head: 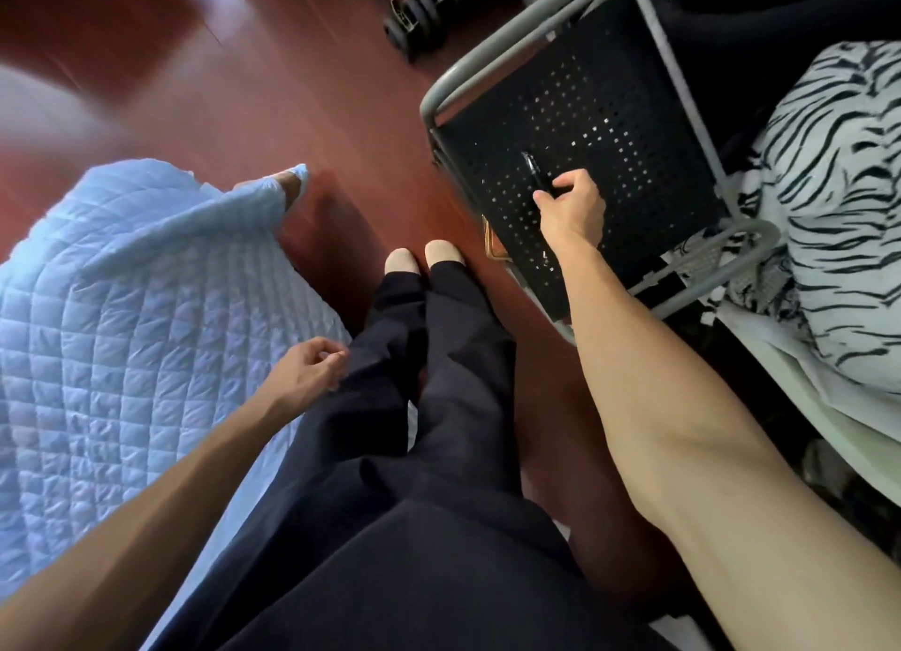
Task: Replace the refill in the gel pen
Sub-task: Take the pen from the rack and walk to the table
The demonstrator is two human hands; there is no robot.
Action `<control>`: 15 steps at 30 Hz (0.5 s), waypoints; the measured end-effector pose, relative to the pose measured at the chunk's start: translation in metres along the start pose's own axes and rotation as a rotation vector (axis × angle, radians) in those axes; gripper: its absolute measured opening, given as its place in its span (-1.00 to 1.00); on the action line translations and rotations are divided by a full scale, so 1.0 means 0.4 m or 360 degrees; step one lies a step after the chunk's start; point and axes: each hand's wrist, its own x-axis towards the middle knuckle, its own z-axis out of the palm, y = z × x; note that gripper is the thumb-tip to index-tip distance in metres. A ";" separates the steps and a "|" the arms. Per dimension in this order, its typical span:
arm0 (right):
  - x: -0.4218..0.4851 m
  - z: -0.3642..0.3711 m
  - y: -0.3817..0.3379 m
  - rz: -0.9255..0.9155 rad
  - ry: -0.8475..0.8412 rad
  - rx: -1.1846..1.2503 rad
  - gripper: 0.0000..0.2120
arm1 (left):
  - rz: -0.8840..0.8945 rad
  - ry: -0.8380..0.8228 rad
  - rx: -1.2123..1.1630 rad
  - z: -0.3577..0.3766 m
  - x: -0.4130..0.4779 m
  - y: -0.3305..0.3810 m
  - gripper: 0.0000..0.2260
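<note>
R hand (575, 206) round slim black gel pen (536, 172), perforated chair seat (609, 114).

Both forearms are bare, no sleeves, watch or rings showing on the left hand (312, 370) or right hand (573, 209). Loose dark navy trousers (439, 406) hang creased to pale beige slippers (423, 258).

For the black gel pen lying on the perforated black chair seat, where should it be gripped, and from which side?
Grip the black gel pen at its near end, from above, where the right hand already closes. It lies flat on the perforated black chair seat, so probably only its sides offer pinch surfaces.
</note>
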 end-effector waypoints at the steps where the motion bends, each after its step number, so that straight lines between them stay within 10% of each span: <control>1: 0.007 0.002 0.001 0.0002 0.0001 -0.0012 -0.72 | -0.0009 -0.0007 0.0005 0.002 0.001 0.004 -0.79; 15: 0.044 0.014 0.018 0.0026 -0.0077 -0.0118 -0.79 | -0.0034 0.0040 -0.0071 0.018 -0.007 0.016 -0.82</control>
